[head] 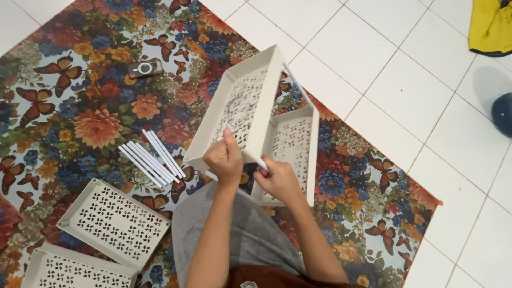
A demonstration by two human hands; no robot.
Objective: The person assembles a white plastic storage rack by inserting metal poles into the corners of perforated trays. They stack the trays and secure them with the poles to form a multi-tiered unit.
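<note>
A floral mat (96, 128) with butterflies is spread over a white tiled floor (405, 80). A bundle of white rods (152, 158) is laid on the mat, the rods side by side and slanted. Two pale perforated trays (113, 223) are set near the lower left edge, one (74, 269) partly cut off by the frame. A small dark phone (145, 68) is placed face down near the top of the mat. A yellow cloth (490, 26) is seen in the upper right corner, and a dark blue round object (502, 113) is cut off at the right edge.
</note>
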